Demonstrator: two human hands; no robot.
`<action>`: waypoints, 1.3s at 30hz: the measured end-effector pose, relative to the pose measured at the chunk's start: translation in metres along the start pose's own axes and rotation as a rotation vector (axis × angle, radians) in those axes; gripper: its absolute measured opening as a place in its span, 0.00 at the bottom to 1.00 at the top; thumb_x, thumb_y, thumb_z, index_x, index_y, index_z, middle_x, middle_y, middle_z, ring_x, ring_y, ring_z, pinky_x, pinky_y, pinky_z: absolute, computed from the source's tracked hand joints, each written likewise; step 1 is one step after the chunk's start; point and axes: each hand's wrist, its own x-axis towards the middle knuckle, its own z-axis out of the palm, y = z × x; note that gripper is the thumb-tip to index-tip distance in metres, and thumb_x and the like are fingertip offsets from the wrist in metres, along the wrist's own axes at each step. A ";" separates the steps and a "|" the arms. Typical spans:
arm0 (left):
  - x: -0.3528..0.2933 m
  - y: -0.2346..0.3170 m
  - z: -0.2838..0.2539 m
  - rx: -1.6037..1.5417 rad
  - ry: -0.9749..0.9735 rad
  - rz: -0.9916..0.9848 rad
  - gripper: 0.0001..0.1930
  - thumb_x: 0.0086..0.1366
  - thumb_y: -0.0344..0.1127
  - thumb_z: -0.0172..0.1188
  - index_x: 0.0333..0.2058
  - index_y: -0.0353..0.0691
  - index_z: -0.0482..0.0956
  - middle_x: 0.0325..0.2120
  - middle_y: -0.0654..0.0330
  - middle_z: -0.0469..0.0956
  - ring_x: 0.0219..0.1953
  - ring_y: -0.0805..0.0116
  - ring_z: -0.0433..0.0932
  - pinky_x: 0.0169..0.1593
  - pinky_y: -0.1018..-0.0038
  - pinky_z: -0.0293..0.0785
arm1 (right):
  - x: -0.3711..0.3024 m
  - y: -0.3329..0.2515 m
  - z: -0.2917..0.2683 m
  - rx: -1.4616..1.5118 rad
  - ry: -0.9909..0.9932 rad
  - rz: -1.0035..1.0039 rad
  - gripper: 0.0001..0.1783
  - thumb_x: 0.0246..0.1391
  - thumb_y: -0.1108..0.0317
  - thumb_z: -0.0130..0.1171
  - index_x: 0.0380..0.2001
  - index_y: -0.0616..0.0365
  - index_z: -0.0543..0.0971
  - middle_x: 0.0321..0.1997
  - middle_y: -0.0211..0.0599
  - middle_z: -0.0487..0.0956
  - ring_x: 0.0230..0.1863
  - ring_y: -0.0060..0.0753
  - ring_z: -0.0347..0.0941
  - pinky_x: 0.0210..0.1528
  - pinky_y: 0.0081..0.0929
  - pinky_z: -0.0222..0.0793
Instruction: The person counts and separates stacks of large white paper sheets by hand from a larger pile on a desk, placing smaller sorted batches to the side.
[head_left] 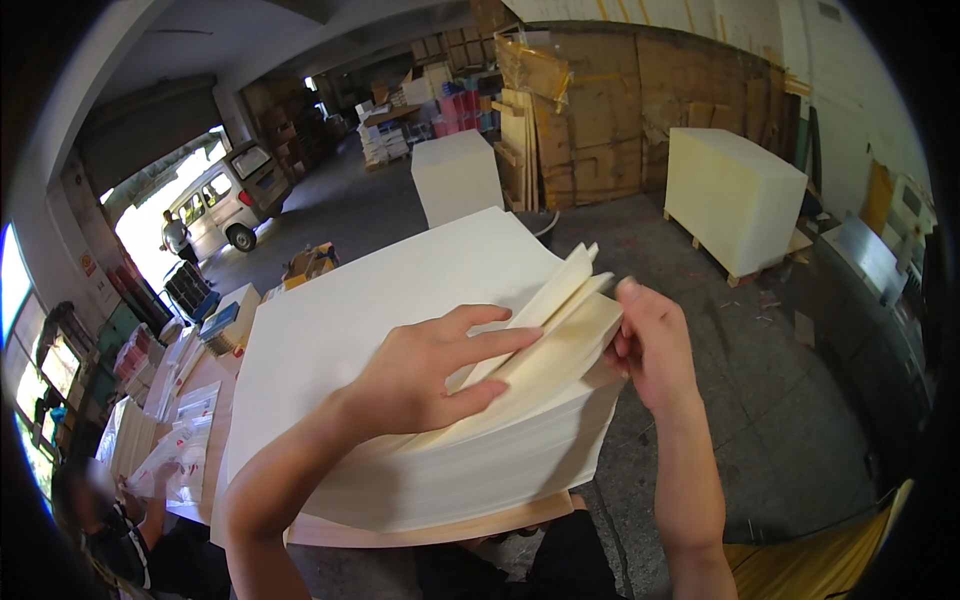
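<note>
A tall stack of large white paper sheets [370, 280] lies in front of me on a wooden board [440, 530]. At its near right corner, several sheets are bent up and fanned into cream-coloured folds [570, 325]. Across these folds rests my left hand [440, 365], its fingers spread and touching the paper. My right hand [650, 335] is at the raised corner, with curled fingers and thumb closed around the sheets' edge; part of that hold is hidden.
Two more big paper blocks, one block [455, 175] beyond the stack and another block [735, 195] on a pallet, stand on the floor. At left, a person [120, 530] handles plastic bags beside a table. A van [225, 205] and another person [175, 235] are by the doorway.
</note>
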 end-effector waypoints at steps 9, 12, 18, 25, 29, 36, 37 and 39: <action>-0.001 0.005 0.004 0.089 0.048 0.085 0.24 0.55 0.42 0.80 0.52 0.52 0.87 0.60 0.50 0.78 0.44 0.55 0.87 0.45 0.68 0.84 | 0.008 0.000 -0.001 0.206 -0.066 0.100 0.22 0.69 0.64 0.60 0.19 0.51 0.68 0.17 0.27 0.71 0.16 0.23 0.71 0.16 0.23 0.59; 0.000 0.002 0.006 0.065 0.048 0.073 0.27 0.52 0.45 0.83 0.52 0.53 0.87 0.58 0.50 0.79 0.45 0.55 0.87 0.45 0.67 0.84 | 0.010 0.002 0.000 0.221 -0.076 0.089 0.22 0.69 0.64 0.60 0.19 0.51 0.68 0.17 0.28 0.72 0.16 0.24 0.71 0.16 0.23 0.59; 0.000 -0.006 0.005 0.037 0.084 0.128 0.25 0.56 0.39 0.79 0.54 0.53 0.87 0.59 0.49 0.79 0.46 0.54 0.86 0.45 0.67 0.84 | 0.008 0.004 -0.003 0.203 -0.077 0.059 0.23 0.70 0.62 0.60 0.19 0.51 0.68 0.17 0.28 0.72 0.16 0.22 0.70 0.16 0.22 0.58; -0.001 0.000 0.006 0.101 0.118 0.131 0.22 0.61 0.28 0.67 0.55 0.53 0.87 0.62 0.46 0.77 0.42 0.55 0.87 0.44 0.67 0.84 | 0.009 0.010 0.002 -0.043 -0.036 -0.065 0.24 0.69 0.62 0.61 0.18 0.52 0.68 0.17 0.28 0.72 0.16 0.22 0.70 0.17 0.23 0.59; -0.002 -0.001 0.005 0.105 0.068 0.136 0.24 0.57 0.35 0.76 0.54 0.53 0.87 0.60 0.47 0.77 0.39 0.58 0.88 0.44 0.67 0.84 | 0.011 -0.001 0.006 0.202 -0.090 0.057 0.21 0.69 0.64 0.60 0.20 0.53 0.70 0.18 0.30 0.73 0.19 0.24 0.73 0.18 0.23 0.63; -0.001 -0.005 0.005 0.045 0.103 0.147 0.29 0.51 0.40 0.82 0.54 0.53 0.87 0.55 0.48 0.80 0.46 0.52 0.86 0.47 0.66 0.83 | 0.009 0.001 -0.003 0.176 -0.121 0.054 0.22 0.72 0.63 0.58 0.21 0.53 0.70 0.20 0.30 0.76 0.20 0.24 0.72 0.22 0.21 0.63; 0.000 -0.004 0.004 0.035 0.095 0.139 0.29 0.51 0.40 0.82 0.54 0.53 0.86 0.55 0.48 0.80 0.47 0.51 0.85 0.48 0.66 0.83 | 0.006 0.005 -0.004 -0.020 0.042 -0.113 0.20 0.70 0.62 0.59 0.22 0.54 0.71 0.21 0.31 0.77 0.22 0.26 0.73 0.25 0.23 0.65; 0.000 -0.003 0.002 0.022 0.080 0.114 0.29 0.51 0.39 0.82 0.55 0.53 0.86 0.55 0.48 0.80 0.49 0.50 0.85 0.49 0.66 0.83 | -0.005 0.016 -0.004 -0.408 0.360 -0.442 0.18 0.67 0.62 0.62 0.24 0.55 0.73 0.23 0.33 0.78 0.24 0.31 0.74 0.30 0.27 0.68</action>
